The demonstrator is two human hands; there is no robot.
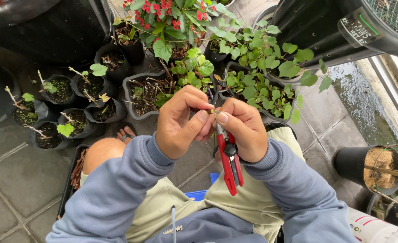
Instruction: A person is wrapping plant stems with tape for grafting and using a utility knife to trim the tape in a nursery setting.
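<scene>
Left hand [181, 121]: I see it pinched narrow on a small cutting [214, 111], held between both thumbs.
Right hand [244, 130]: wrapped round red-handled pruners [228, 157], fingertips on the same cutting.
Progress: I judge trimming mid-way; small black pots [61, 112] already hold stubs.
Room: potted plants [253, 76] crowd ahead; bare tiles [10, 180] lie left.

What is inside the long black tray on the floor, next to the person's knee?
The black tray holds a pile of short brown stem cuttings along its upper part. The knee and blue sleeve cover the rest, so its other contents cannot be seen.
</scene>
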